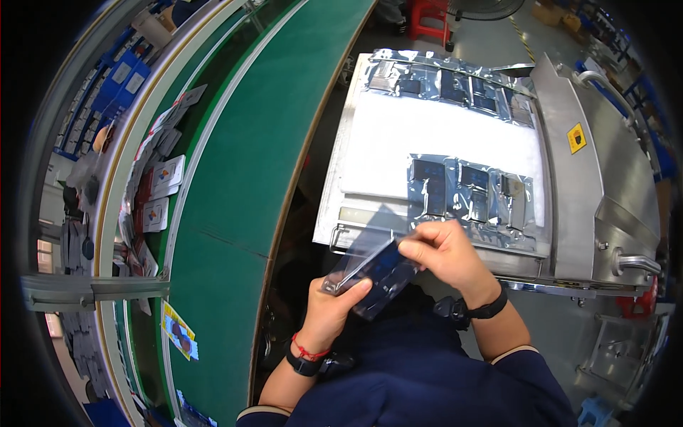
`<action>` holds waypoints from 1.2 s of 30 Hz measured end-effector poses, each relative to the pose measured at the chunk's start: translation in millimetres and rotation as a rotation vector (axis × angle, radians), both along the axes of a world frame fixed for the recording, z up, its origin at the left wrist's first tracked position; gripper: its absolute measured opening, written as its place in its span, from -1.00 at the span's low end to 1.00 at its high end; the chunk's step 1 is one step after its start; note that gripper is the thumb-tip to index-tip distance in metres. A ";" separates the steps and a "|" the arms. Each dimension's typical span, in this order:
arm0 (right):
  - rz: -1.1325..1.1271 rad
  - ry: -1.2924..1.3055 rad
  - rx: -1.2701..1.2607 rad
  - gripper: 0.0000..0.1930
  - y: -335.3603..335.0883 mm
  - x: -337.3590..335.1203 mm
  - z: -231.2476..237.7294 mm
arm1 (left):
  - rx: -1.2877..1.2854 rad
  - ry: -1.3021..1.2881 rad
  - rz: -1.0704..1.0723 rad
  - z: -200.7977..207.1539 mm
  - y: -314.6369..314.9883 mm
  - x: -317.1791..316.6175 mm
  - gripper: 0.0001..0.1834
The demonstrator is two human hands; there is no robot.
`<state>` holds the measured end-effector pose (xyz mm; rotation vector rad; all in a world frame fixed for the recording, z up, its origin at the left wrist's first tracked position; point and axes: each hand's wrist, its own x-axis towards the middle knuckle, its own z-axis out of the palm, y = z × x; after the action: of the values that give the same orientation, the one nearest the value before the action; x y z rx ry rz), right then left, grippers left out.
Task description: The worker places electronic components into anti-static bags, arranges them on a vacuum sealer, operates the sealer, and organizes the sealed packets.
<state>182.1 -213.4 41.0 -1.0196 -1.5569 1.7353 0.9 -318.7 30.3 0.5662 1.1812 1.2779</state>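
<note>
In front of my body I hold a clear plastic bag (388, 274) with a dark, flat item in it, tilted between both hands. My left hand (331, 306) grips its lower left end, thumb on top. At the upper right edge my right hand (449, 257) pinches the bag between thumb and fingers. Just beyond it, a row of similar clear bags (475, 192) with dark contents lies on the near side of a white bed (441, 135). A second row of such bags (455, 89) lies along the bed's far side.
A steel machine cover (569, 171) with a yellow label stands right of the bed. Left of me runs a green conveyor belt (263, 142), with cards and small packs (160, 181) in the channel beside it. A red stool (430, 21) stands at the back.
</note>
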 end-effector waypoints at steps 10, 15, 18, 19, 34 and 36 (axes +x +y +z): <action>0.194 -0.069 0.338 -0.83 -34.6 -1.2 -19.6 | -0.050 0.073 -0.449 4.4 -18.7 -45.1 -0.67; 0.256 -0.065 0.382 -0.79 -39.0 -11.1 -14.9 | -0.059 0.299 -0.555 10.8 -6.3 -22.2 -0.71; 0.253 -0.016 0.282 -0.73 -33.8 -11.5 -25.4 | -0.074 0.320 -0.514 6.4 -0.3 -18.7 -0.77; 0.242 -0.004 0.185 -0.73 -33.1 -9.8 -29.2 | -0.041 0.364 -0.542 2.3 1.0 -18.4 -0.79; 0.129 0.138 -0.392 -0.82 -31.3 -4.6 -32.7 | -0.083 -0.043 -0.172 2.0 -0.2 0.5 -0.75; 0.135 0.114 -0.374 -0.82 -32.2 -6.8 -31.6 | -0.088 -0.008 -0.188 -4.6 -2.2 -4.5 -0.75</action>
<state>175.3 -245.6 9.4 -0.9848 -1.2819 2.1953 -3.6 -320.9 25.8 0.5923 1.1439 1.0632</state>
